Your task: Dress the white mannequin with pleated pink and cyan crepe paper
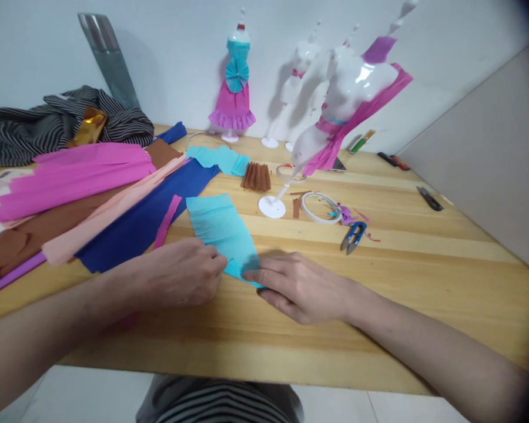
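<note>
Since the right hand (297,286)'s grip has a near corner pinched and the left hand (194,271) curls at that edge (can't tell if it's pinching), the turquoise crepe-paper sheet (216,226) sits on the pale wooden tabletop (449,276). Probably featherlight, soft, stretchy, easily torn; I'd hold it by the edges.
</note>
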{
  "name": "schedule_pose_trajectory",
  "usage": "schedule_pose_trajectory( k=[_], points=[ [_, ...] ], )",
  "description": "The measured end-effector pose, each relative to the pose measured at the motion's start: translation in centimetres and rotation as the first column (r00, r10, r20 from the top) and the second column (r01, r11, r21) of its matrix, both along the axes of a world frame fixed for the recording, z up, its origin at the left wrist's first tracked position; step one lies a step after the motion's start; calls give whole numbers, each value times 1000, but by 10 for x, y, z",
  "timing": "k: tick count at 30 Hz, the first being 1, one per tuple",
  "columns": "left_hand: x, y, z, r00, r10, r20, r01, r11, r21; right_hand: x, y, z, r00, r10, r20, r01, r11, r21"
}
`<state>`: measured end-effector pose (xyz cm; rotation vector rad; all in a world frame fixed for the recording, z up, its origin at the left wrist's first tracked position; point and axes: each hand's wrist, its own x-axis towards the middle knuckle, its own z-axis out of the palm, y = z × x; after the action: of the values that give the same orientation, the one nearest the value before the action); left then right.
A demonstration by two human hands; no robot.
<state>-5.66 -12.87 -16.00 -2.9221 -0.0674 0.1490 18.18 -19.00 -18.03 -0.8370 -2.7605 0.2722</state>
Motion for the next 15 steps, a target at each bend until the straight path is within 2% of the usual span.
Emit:
schedule_pose_trajectory(
  k=[7, 12, 15],
  points=[
    [-1, 7, 0, 999, 36, -1, -36, 999, -24, 0, 0, 1, 995, 84, 45, -90, 984, 151],
    [-4, 17, 14, 970, 166, 176, -167, 986, -9, -1, 0, 3, 994, 83, 70, -95, 978, 187],
    [0, 11, 19, 978, 106, 178, -82, 987, -136, -1, 0, 4, 994, 85, 70, -97, 977, 188]
  ],
)
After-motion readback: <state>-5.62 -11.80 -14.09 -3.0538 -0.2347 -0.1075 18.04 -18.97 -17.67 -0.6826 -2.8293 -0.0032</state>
